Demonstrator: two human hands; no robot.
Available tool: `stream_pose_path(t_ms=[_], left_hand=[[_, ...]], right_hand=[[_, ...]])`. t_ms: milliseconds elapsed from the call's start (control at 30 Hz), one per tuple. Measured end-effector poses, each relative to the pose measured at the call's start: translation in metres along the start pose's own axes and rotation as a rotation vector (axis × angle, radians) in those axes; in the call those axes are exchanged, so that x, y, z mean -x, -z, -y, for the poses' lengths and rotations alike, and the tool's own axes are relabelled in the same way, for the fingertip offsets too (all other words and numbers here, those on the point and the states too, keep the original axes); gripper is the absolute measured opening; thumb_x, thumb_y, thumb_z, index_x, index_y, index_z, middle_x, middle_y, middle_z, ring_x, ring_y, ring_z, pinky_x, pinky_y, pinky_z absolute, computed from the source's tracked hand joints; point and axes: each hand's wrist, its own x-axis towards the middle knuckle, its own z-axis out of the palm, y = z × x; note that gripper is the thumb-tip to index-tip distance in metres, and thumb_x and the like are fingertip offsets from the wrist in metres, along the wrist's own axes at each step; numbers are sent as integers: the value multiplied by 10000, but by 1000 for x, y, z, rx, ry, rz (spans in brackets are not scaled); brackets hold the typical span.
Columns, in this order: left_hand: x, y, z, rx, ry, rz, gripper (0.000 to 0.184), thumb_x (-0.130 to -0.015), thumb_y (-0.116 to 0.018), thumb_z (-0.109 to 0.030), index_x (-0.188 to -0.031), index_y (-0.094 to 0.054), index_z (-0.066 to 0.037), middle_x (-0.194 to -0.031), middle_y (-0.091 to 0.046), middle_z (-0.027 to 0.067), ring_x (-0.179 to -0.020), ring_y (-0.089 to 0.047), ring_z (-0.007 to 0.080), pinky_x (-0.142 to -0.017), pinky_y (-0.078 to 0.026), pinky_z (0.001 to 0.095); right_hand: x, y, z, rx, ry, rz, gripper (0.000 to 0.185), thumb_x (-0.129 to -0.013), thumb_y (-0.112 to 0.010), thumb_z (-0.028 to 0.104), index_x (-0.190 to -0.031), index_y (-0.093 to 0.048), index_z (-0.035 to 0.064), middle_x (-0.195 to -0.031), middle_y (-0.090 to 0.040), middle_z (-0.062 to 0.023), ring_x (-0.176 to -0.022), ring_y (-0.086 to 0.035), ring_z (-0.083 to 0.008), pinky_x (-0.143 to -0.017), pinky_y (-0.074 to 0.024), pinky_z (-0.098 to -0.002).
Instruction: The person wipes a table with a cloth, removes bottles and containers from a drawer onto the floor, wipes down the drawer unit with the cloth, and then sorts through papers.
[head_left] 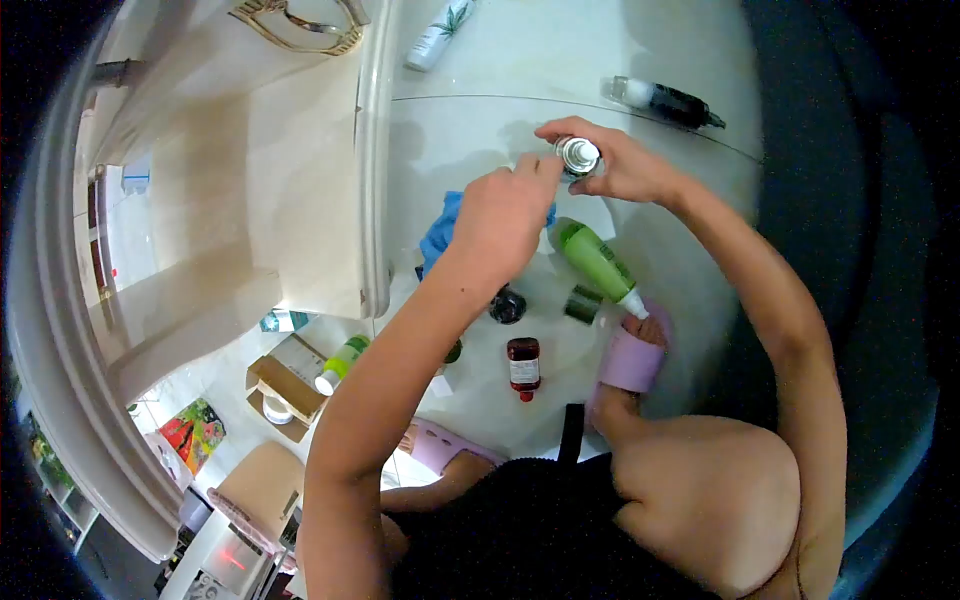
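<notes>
Right grip: thumb and fingers curved around a bottle with a silvery collar and white top, pinching it from both sides above the pale tiled floor. Left grip: fingers bent, tips at the near side of the same bottle; whether they press together cannot be told. Beneath the left wrist, a blue cloth, partly hidden. Below the hands, a green bottle lying aslant, its white nozzle beside 1 of 2 pink slippers; near it, a dark green cylinder, a black round object and a red-brown bottle with a pale label. Upper right, a black bottle; upper left, a white bottle with a leaf print
</notes>
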Motion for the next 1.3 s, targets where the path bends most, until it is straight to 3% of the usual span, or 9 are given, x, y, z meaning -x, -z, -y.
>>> stream_pose_path(t_ms=[167,333,633,767,967,1033,1067,1133,1300], left_hand=[[-2,3,-1,128,64,23,448,-682,-719,-119,-1068,-494,-83,-987,-589,128,-841,-607,338,-691,-479,431],[-2,2,-3,196,101,11,507,-683,-730,-141,-1125,-485,-103,-1043,-602,129,-872,-608,336,-698,-482,425],[9,-14,3,545,115,-150,801,-675,-716,-29,-1368,-334,-153,-1215,-557,157,-1099,-539,363,-902,-458,390],[12,-21,7,569,121,-201,813,-682,-707,-17,-1383,-320,-160,-1199,-569,150,-1089,-550,354,-893,-459,391],[28,-7,9,521,282,-138,795,-688,-712,-31,-1379,-348,-179,-1029,-636,129,-904,-609,312,-810,-474,377],[42,4,17,514,325,-108,704,-699,-712,-48,-1331,-429,-171,-895,-630,114,-805,-601,270,-774,-477,351],[51,12,18,516,323,-107,704,-699,-712,-48,-1331,-429,-171,-895,-630,114,-805,-601,270,-774,-477,351],[68,30,20,521,381,-119,563,-722,-696,-49,-1250,-525,-141,-811,-595,83,-776,-584,198,-741,-476,308],[104,67,40,641,402,-138,426,-759,-668,-49,-1173,-589,-113,-843,-574,41,-800,-555,132,-716,-466,264]], right_hand=[[3,-7,-8,-31,65,-59,902,-616,-690,-79,-1396,-319,182,-1348,-453,-95,-1256,-422,-238,-1050,-355,-348],[6,-13,-8,-51,111,-119,986,-633,-659,-93,-1450,-169,162,-1480,-252,-83,-1346,-284,-251,-1077,-314,-391],[12,-12,-17,-78,6,-148,984,-651,-675,-26,-1448,-165,245,-1451,-309,-90,-1308,-345,-274,-937,-428,-433],[12,-11,-25,21,65,-166,946,-671,-629,-30,-1450,-167,244,-1441,-335,-72,-1303,-353,-265,-925,-428,-425],[19,-1,-32,-7,65,-636,508,-748,-557,7,-1241,-499,120,-1195,-566,-65,-1000,-584,-192,-732,-479,-304],[42,-7,-37,188,-98,-744,217,-778,-575,78,-993,-585,54,-967,-600,-33,-813,-569,-120,-682,-427,-239],[54,-15,-39,249,-54,-598,173,-799,-614,190,-896,-573,53,-872,-564,-42,-745,-520,-152,-684,-434,-277],[69,-38,-51,416,287,-378,298,-780,-654,294,-924,-569,47,-892,-563,-82,-766,-532,-228,-686,-439,-335],[95,-54,-48,547,185,-148,486,-698,-695,425,-997,-566,66,-896,-549,-124,-862,-543,-327,-730,-446,-411]])
